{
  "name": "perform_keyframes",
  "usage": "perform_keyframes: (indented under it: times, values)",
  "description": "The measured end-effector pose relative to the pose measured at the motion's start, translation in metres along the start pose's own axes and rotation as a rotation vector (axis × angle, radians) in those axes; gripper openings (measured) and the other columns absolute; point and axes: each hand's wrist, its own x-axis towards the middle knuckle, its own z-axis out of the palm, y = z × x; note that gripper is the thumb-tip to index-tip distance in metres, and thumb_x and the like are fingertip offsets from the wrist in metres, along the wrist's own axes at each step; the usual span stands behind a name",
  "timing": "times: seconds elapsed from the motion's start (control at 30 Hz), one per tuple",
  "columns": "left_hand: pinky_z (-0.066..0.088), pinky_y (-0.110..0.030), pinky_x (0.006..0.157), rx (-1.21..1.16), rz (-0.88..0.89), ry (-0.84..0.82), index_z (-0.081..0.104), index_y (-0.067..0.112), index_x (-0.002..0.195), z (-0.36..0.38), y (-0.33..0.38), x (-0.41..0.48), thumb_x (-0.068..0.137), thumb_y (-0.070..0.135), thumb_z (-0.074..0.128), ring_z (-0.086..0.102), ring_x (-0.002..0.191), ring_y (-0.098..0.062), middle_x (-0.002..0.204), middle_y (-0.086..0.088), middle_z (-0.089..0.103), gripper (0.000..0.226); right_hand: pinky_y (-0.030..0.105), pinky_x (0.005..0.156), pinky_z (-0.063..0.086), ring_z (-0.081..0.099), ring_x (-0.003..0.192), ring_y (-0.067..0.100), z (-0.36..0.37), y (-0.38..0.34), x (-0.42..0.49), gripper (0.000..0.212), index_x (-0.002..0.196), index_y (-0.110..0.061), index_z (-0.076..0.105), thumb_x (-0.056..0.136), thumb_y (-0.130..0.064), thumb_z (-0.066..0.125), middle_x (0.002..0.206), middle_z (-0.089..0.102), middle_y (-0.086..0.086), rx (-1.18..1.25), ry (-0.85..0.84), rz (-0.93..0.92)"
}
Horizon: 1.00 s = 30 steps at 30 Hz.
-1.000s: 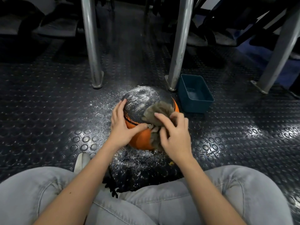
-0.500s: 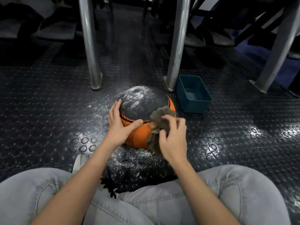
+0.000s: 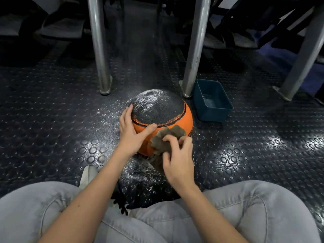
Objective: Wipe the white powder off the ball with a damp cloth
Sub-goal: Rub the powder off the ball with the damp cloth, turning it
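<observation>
Cloth (image 3: 169, 135) on ball (image 3: 182, 120) — powder (image 3: 150, 99) atop

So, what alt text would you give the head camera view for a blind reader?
A person's right hand grips a brown cloth against an orange-and-black ball on the floor, the left hand steadying it. White powder dusts the ball's top.

far side of ball (image 3: 157, 109): left metal leg (image 3: 99, 50) and middle metal leg (image 3: 194, 50), open lane between | right: blue tub (image 3: 213, 118) just beside ball | left: open floor (image 3: 52, 111) | near side: left knee (image 3: 35, 207) and right knee (image 3: 263, 207) close in, shoe (image 3: 87, 174) by left knee | ball's near right face: covered by right hand (image 3: 177, 160) with cloth (image 3: 168, 135)
</observation>
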Motion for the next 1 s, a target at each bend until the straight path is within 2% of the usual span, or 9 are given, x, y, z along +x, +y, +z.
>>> perform_keyframes:
  times: [0.13, 0.23, 0.33, 0.43, 0.6, 0.8, 0.87, 0.93, 1.0]
  values:
    - [0.008, -0.051, 0.117, 0.067, -0.053, 0.002, 0.013, 0.033, 0.149, 0.002, 0.006, 0.004, 0.056, 0.076, 0.064, 0.009, 0.143, -0.013, 0.154, 0.009, 0.009, 0.114, 0.025, 0.080, 0.030, 0.039, 0.103, 0.022, -0.014, 0.022, 0.032, 0.032, 0.111, -0.023, 0.055, 0.084, -0.005, 0.050, 0.104, 0.034, 0.001, 0.146, 0.173, 0.205]
    - [0.008, -0.055, 0.116, 0.078, -0.094, -0.008, 0.010, 0.034, 0.149, 0.001, 0.008, 0.006, 0.062, 0.072, 0.061, 0.008, 0.144, -0.016, 0.155, 0.011, 0.006, 0.108, 0.024, 0.083, 0.026, 0.041, 0.112, 0.025, -0.022, 0.037, 0.048, 0.036, 0.123, -0.021, 0.052, 0.091, -0.005, 0.045, 0.111, 0.040, 0.003, 0.203, 0.149, 0.415]
    - [0.012, -0.055, 0.116, 0.020, -0.088, -0.010, 0.011, 0.036, 0.149, -0.003, 0.001, 0.007, 0.057, 0.079, 0.066, 0.009, 0.143, -0.015, 0.153, 0.013, 0.007, 0.115, 0.023, 0.086, 0.029, 0.041, 0.108, 0.021, -0.016, 0.021, 0.037, 0.034, 0.123, -0.018, 0.055, 0.092, -0.006, 0.046, 0.113, 0.046, 0.005, 0.126, 0.144, 0.230]
    - [0.015, -0.055, 0.116, 0.021, -0.083, -0.001, 0.014, 0.037, 0.147, -0.004, -0.001, 0.006, 0.047, 0.081, 0.057, 0.012, 0.142, -0.014, 0.150, 0.014, 0.011, 0.118, 0.029, 0.083, 0.034, 0.038, 0.095, 0.020, -0.018, 0.006, 0.037, 0.033, 0.114, -0.019, 0.063, 0.086, -0.008, 0.050, 0.106, 0.049, 0.006, -0.045, 0.180, -0.017]
    - [0.004, -0.053, 0.116, 0.098, -0.035, -0.020, 0.013, 0.039, 0.147, 0.003, 0.008, 0.001, 0.059, 0.075, 0.066, 0.009, 0.142, -0.013, 0.152, 0.012, 0.009, 0.109, 0.033, 0.091, 0.029, 0.031, 0.103, 0.015, -0.045, 0.015, 0.086, 0.040, 0.104, -0.029, 0.065, 0.085, 0.002, 0.048, 0.104, 0.040, -0.004, -0.050, 0.097, 0.151]
    - [0.011, -0.057, 0.115, 0.055, -0.008, -0.079, 0.008, 0.050, 0.141, 0.011, 0.004, -0.001, 0.053, 0.075, 0.069, 0.006, 0.140, -0.009, 0.146, 0.025, 0.005, 0.110, 0.046, 0.111, 0.026, 0.035, 0.130, 0.027, -0.044, 0.050, 0.137, 0.047, 0.129, -0.027, 0.055, 0.093, -0.003, 0.037, 0.133, 0.052, 0.000, 0.157, -0.069, 0.279]
    - [0.015, -0.057, 0.115, -0.019, -0.015, -0.085, 0.008, 0.057, 0.133, 0.010, 0.003, 0.001, 0.054, 0.070, 0.073, 0.007, 0.140, -0.008, 0.144, 0.028, 0.007, 0.104, 0.042, 0.113, 0.025, 0.038, 0.129, 0.026, -0.040, 0.054, 0.127, 0.047, 0.132, -0.023, 0.052, 0.093, -0.001, 0.035, 0.135, 0.051, 0.002, 0.199, -0.068, 0.243]
    - [0.016, -0.057, 0.115, -0.072, -0.009, -0.081, 0.009, 0.064, 0.126, 0.009, 0.001, 0.002, 0.054, 0.065, 0.074, 0.008, 0.141, -0.009, 0.142, 0.031, 0.009, 0.097, 0.024, 0.109, 0.022, 0.040, 0.122, 0.022, -0.039, 0.058, 0.113, 0.048, 0.130, -0.023, 0.052, 0.093, 0.003, 0.035, 0.131, 0.052, -0.001, 0.215, -0.029, 0.201]
    - [0.015, -0.057, 0.115, -0.060, 0.009, -0.069, 0.010, 0.060, 0.129, 0.012, 0.001, 0.001, 0.058, 0.059, 0.075, 0.008, 0.141, -0.009, 0.145, 0.027, 0.008, 0.096, 0.006, 0.087, 0.019, 0.035, 0.111, 0.016, -0.038, 0.055, 0.100, 0.049, 0.129, -0.026, 0.052, 0.094, 0.003, 0.035, 0.122, 0.049, -0.011, 0.193, 0.022, 0.224]
